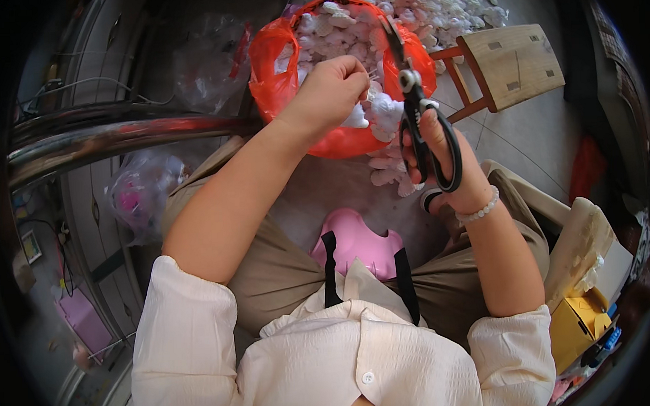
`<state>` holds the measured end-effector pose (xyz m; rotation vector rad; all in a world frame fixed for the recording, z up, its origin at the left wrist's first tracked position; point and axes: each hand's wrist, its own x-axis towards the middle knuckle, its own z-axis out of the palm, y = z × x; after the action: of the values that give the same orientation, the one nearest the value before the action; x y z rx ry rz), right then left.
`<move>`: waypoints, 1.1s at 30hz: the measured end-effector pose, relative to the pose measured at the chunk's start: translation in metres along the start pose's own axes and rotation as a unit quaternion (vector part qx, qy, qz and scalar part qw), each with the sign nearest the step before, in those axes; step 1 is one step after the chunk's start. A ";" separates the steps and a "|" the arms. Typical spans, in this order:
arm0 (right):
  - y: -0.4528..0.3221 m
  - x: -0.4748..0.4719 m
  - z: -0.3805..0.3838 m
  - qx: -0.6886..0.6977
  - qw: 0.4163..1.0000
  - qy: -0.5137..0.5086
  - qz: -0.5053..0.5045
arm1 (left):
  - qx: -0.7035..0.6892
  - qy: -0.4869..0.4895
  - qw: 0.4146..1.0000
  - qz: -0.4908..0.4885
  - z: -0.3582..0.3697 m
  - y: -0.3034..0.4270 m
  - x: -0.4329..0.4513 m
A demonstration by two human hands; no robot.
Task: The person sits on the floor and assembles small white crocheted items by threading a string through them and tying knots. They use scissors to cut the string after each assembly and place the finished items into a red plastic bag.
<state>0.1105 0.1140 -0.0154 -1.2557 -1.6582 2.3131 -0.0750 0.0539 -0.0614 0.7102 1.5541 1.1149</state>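
My left hand (342, 81) is closed in a pinch over a red plastic bag (275, 70). At its fingertips are thin white strands, and a small white fabric piece (358, 116) shows just below; the exact grip is partly hidden. My right hand (447, 156) holds scissors (412, 87) with black-and-grey handles, fingers and thumb through the loops. The blades point away from me, slightly parted, beside the bag's right edge. Many soft white pieces (335, 33) fill the bag. Other white pieces (386, 109) bunch between my hands, near the scissors.
Behind the bag more white pieces (436, 8) are heaped on the floor. A wooden stool (519, 67) stands right. Between my legs is a pink plastic object (358, 245). Left are a shiny rail (135, 137) and clear plastic bags (147, 187); right, a yellow box (579, 323).
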 end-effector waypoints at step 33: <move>0.000 0.019 -0.016 -0.033 0.974 0.055 -0.216 | -0.110 -0.066 0.990 -0.049 0.016 0.027 -0.037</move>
<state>0.1075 0.1351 -0.0282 -0.8958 -1.7695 1.9131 -0.0524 0.0369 -0.0223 0.5419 1.3153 1.1226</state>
